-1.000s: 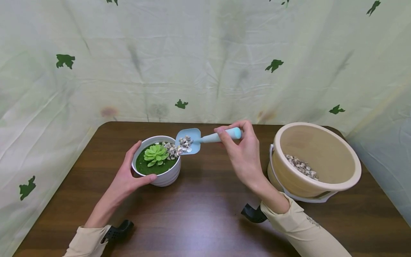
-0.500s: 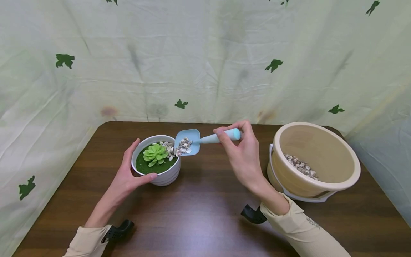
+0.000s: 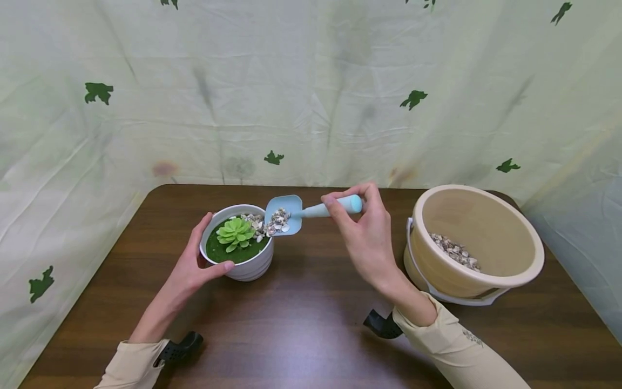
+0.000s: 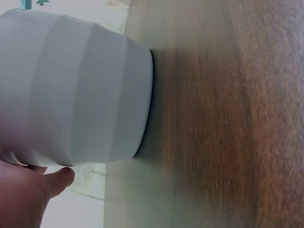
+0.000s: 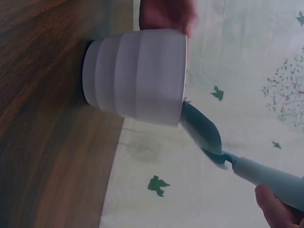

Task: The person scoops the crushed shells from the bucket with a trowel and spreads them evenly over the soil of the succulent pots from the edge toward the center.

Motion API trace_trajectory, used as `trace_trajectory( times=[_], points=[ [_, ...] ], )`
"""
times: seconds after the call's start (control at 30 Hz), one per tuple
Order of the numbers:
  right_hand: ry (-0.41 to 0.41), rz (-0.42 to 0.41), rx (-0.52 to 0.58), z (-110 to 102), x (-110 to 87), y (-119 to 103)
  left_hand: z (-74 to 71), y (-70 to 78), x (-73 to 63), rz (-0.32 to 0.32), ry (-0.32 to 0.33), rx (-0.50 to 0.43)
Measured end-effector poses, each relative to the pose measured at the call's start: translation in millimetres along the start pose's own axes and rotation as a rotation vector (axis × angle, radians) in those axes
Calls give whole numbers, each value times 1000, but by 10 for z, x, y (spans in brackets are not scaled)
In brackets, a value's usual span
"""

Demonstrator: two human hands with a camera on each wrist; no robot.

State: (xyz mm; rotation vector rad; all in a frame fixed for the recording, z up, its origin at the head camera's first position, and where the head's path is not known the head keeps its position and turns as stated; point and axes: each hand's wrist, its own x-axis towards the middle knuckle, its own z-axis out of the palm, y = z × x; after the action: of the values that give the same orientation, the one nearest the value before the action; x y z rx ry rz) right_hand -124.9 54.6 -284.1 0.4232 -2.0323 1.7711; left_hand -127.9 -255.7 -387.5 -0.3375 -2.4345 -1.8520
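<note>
A white ribbed flower pot [image 3: 250, 269] stands on the table, holding a green succulent [image 3: 235, 233] on a green mossy surface. Thumb and fingers of my left hand [image 3: 194, 265] grip its left side near the rim. My right hand [image 3: 366, 232] pinches the handle of a light blue hand trowel [image 3: 286, 204]. The trowel's blade tip reaches over the pot's right rim, tilted down into it, as the right wrist view shows. Small pebbles [image 3: 279, 220] lie on the blade, and more pebbles sit in the pot beside the succulent.
At the right stands a large beige bucket [image 3: 473, 200] with a white handle, pebbles [image 3: 454, 251] on its bottom. The brown wooden table [image 3: 291, 329] ends at a pale curtain [image 3: 311, 97] with green leaf shapes behind it.
The trowel shifted slightly left around half a second ago and now stays at the pot rim. The left hand keeps its grip on the pot.
</note>
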Motion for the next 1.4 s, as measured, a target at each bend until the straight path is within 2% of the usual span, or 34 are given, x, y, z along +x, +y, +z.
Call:
trace_trajectory(
  times=[0.2,0.33,0.43,0.6,0.67,0.8,0.97,1.13,1.4],
  points=[
    [12,-20,-41,7,-4,-4,25,-7,8,-16,15,6],
    [10,-17,-58,17,-8,2,19,-32,5,-26,33,70],
    [3,-22,-56,20,-3,113,15,-39,5,-21,51,140],
    [-12,-64,-32,19,12,312,31,-36,12,1,68,199],
    [-19,-85,-26,19,10,330,33,-37,6,-2,60,183],
    [-29,-88,-25,26,-2,296,26,-32,-6,-15,20,82],
    [-31,-68,-38,34,-33,106,27,-12,-3,-21,3,6],
    [-36,-74,-38,34,-45,27,55,-12,12,-29,19,2],
    [-50,-136,-25,58,-48,277,77,-29,4,-33,76,140]
  ],
)
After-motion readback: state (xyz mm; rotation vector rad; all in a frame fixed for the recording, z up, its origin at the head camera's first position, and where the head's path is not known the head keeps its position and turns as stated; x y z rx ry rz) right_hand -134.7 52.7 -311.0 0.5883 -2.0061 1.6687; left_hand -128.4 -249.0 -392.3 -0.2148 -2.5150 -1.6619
